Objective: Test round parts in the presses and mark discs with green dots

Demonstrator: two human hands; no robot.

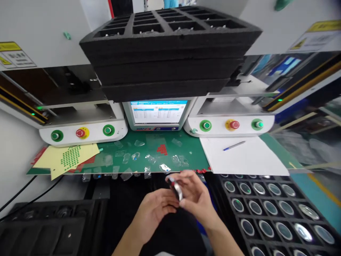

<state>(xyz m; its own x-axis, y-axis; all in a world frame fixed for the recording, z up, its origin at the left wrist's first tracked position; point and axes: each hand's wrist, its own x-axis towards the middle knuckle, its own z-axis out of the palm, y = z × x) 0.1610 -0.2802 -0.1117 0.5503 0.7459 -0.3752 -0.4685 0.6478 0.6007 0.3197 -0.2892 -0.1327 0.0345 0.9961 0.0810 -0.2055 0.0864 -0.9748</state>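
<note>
At the far left, below and left of the green work mat (149, 151), a black foam tray (50, 224) lies low in view, its pockets too dark to count. On the mat's left end rests one pale yellow sheet dotted with green stickers (66, 158). Behind the mat's left part stands a white machine front carrying three round buttons: green (57, 135), red on yellow (80, 133), green (107, 130). Many scraps of clear film (125, 158) are scattered over the mat; they blur together and cannot be counted.

Just below the mat's front edge, the left hand (153, 211) comes up from the lower middle, palm turned inward, fingers curled narrowly against a small round black-rimmed lens disc (177, 190). The right hand (195, 197) meets it from the right, thumb and fingertips pinching the same disc, which stands on edge between both hands.

Behind the mat's middle sits one lit screen (158, 112), with three stacked black foam trays (167, 53) above it. To the right of the screen, a second machine front shows three buttons again: green (206, 125), red (234, 124), green (257, 124). At the mat's right end lies one white sheet (245, 156) with one blue pen (234, 145). Below that, a black foam tray of round glass lenses (274, 213) shows about twenty filled pockets.
</note>
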